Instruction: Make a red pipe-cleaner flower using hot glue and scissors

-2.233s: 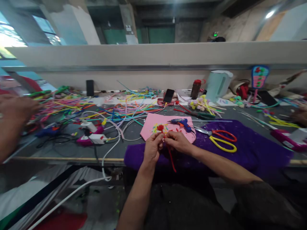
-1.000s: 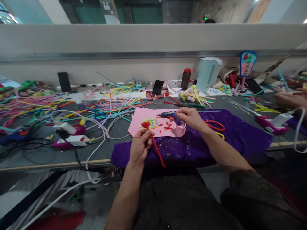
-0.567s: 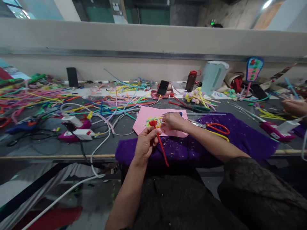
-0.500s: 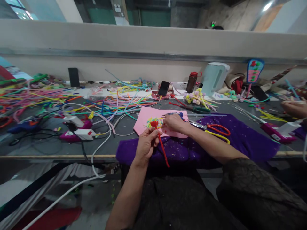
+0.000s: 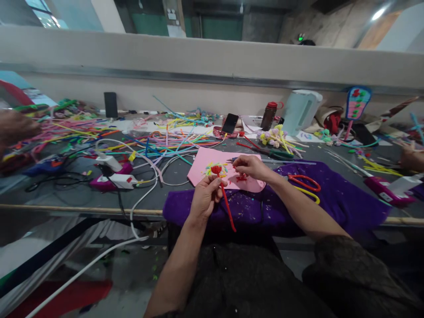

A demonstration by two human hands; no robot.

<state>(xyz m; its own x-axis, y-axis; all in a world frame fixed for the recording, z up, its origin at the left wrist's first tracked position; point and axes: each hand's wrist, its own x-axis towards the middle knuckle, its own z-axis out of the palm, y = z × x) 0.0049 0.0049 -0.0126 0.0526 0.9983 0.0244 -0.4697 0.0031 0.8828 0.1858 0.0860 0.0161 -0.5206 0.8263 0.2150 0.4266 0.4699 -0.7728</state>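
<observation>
Head view: I see the purple cloth covering the bench edge, the pink sheet on its far-left part catching scraps. My left hand pinches the red pipe-cleaner flower upright above the sheet's near edge; my right hand, fingers pinched narrow, picks at red bits.

A red pipe-cleaner flower, curled bud on top, stem slanting down toward the person, stands tilted at the pink foam sheet's near edge.
</observation>
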